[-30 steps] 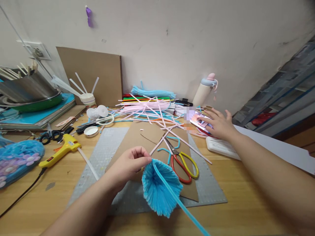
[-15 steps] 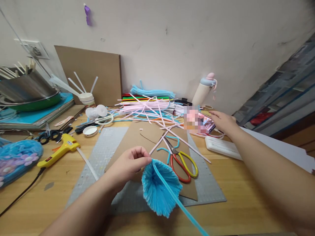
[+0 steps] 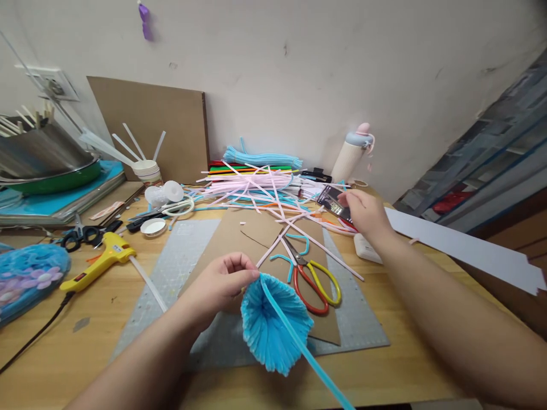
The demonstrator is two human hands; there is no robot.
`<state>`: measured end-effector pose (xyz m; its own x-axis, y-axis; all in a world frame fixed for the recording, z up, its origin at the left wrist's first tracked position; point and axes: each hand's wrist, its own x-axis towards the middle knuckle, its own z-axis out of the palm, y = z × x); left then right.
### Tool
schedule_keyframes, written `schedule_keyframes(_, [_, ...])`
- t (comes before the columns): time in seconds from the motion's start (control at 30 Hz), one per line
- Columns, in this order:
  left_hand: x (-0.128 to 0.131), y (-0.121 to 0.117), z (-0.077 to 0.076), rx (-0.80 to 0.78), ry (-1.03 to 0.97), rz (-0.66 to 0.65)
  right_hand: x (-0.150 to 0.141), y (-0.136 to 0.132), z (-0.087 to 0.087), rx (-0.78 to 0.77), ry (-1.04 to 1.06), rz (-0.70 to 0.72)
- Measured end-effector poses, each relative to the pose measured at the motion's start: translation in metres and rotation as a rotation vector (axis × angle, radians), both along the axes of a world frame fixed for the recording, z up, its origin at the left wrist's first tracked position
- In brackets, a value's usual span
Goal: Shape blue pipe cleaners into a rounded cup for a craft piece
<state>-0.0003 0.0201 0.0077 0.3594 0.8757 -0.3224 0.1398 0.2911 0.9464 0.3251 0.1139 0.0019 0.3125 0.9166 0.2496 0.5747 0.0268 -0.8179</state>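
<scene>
My left hand [image 3: 231, 280] pinches the upper rim of a blue, cone-shaped piece made of pipe cleaners [image 3: 273, 341], its hollow side facing me. A long blue pipe cleaner [image 3: 307, 354] runs from the pinched spot across the opening to the lower right. At the right, my right hand [image 3: 363, 212] is over a phone [image 3: 332, 200], its fingers reaching the screen and covering part of it; it does not grip the phone. Scissors with one red and one yellow handle [image 3: 305, 265] lie open behind the blue piece, beside short blue pipe cleaner pieces [image 3: 282, 259].
Pink pipe cleaners [image 3: 239, 185] are heaped at the back. A yellow glue gun [image 3: 102, 259] lies left with a corded end. Cardboard [image 3: 222, 239] rests on a grey cutting mat [image 3: 145, 324]. A bottle [image 3: 348, 156] stands against the wall; a white power strip [image 3: 365, 249] lies near my right wrist.
My right hand has moved left and over the phone, whose screen has gone from a bright picture to mostly dark. My left hand keeps its pinch on the blue piece. The view has shifted slightly.
</scene>
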Motion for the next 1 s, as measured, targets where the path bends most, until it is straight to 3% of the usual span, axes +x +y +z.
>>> schedule_keyframes(0.1, [0.001,-0.001,0.001,0.003,-0.014,0.004,-0.036,-0.020,0.003,-0.154,0.136,0.176])
schedule_keyframes(0.2, [0.003,-0.003,0.002,0.002,-0.020,0.010,-0.073,-0.051,0.005,-0.461,0.494,0.657])
schedule_keyframes(0.3, [0.005,-0.004,0.004,0.003,-0.029,0.011,-0.104,-0.081,0.002,-0.410,0.547,0.857])
schedule_keyframes(0.37, [0.006,-0.004,0.004,0.005,-0.033,0.011,-0.117,-0.094,-0.002,-0.463,0.554,0.955])
schedule_keyframes(0.53, [0.007,-0.004,0.005,0.014,-0.018,0.028,-0.124,-0.104,-0.008,-0.328,0.354,0.935])
schedule_keyframes(0.8, [0.009,-0.005,0.000,0.052,-0.032,0.073,-0.132,-0.109,-0.014,-0.324,0.478,0.830])
schedule_keyframes(1.0, [0.007,-0.006,-0.002,0.038,-0.045,0.059,-0.133,-0.112,-0.018,-0.275,0.488,0.828])
